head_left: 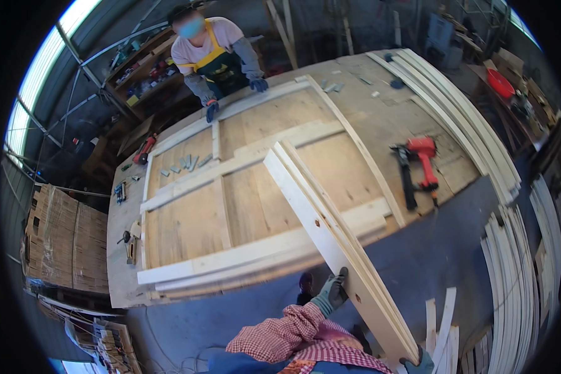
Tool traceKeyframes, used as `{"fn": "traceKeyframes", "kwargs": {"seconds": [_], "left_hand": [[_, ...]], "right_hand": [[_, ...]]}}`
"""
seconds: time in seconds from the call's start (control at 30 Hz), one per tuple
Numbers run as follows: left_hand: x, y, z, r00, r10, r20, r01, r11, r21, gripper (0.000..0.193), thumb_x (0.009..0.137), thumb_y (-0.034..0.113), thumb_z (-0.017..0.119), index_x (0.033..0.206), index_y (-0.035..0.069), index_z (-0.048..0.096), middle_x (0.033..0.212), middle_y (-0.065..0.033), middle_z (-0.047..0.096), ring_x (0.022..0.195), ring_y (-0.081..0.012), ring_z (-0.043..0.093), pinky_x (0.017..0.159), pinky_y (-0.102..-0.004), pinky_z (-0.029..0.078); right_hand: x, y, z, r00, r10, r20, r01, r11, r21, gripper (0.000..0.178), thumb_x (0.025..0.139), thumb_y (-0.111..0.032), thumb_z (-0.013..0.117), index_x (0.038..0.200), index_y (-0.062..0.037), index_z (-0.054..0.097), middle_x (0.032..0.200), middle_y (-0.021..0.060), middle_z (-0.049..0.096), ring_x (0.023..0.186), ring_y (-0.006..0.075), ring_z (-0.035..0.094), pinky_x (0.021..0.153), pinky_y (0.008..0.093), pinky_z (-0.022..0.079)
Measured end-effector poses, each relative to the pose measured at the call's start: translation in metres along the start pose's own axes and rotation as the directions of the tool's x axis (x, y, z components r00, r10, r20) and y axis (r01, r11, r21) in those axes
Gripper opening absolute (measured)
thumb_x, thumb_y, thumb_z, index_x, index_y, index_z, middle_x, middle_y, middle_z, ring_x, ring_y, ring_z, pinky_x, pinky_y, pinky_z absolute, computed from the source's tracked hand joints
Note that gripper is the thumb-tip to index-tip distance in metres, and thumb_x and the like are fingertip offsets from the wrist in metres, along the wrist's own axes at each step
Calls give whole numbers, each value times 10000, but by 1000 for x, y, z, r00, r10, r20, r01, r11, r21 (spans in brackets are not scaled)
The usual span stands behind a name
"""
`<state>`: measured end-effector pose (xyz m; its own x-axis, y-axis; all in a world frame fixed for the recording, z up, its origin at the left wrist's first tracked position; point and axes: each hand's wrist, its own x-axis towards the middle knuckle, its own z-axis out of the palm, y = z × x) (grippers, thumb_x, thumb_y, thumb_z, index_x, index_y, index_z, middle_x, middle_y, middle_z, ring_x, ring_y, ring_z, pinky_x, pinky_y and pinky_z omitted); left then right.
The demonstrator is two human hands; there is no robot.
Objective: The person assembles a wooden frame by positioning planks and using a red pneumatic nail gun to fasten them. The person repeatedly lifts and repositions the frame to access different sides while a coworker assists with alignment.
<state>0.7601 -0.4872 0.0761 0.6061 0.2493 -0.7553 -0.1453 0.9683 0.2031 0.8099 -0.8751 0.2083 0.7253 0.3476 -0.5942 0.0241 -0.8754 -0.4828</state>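
A bundle of a few long pale wooden boards (pixel 340 232) slants across the lower right, its far end over the wooden frame (pixel 196 267) on the workbench. My gloved left hand (pixel 332 293) is closed on the bundle's left side, with the thumb on the wide face and the other fingers hidden. Down at the near end, my gloved right hand (pixel 419 363) grips the boards, partly cut off by the picture's edge. The frame has crossbars and sits on the bench top.
Across the workbench (pixel 458 156), a masked person (pixel 221 56) rests gloved hands on the frame's far rail. A red nail gun (pixel 422 163) lies right of the frame, small metal plates (pixel 182 163) inside it. Long strips (pixel 452 93) line the bench's right edge; more wood strips (pixel 508 274) stand beside it.
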Motion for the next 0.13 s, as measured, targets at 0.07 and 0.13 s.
{"fn": "traceKeyframes", "kwargs": {"seconds": [0.07, 0.13], "left_hand": [[45, 70, -3, 981, 187, 45, -188, 982, -1, 301, 958, 183, 532, 1251, 116, 507, 1134, -78, 630, 1037, -241, 616, 898, -460, 521], [77, 129, -5, 977, 208, 40, -209, 978, -1, 320, 940, 198, 576, 1244, 121, 515, 1122, -91, 636, 1046, -257, 612, 882, -486, 525]], "right_hand": [[67, -49, 28, 983, -168, -75, 173, 982, 71, 690, 654, -385, 820, 1195, -30, 579, 1024, 218, 649, 941, 317, 651, 822, 382, 506], [113, -89, 48, 966, -236, -104, 244, 966, 80, 723, 596, -433, 841, 1126, 4, 616, 947, 216, 677, 885, 295, 685, 786, 357, 522]]}}
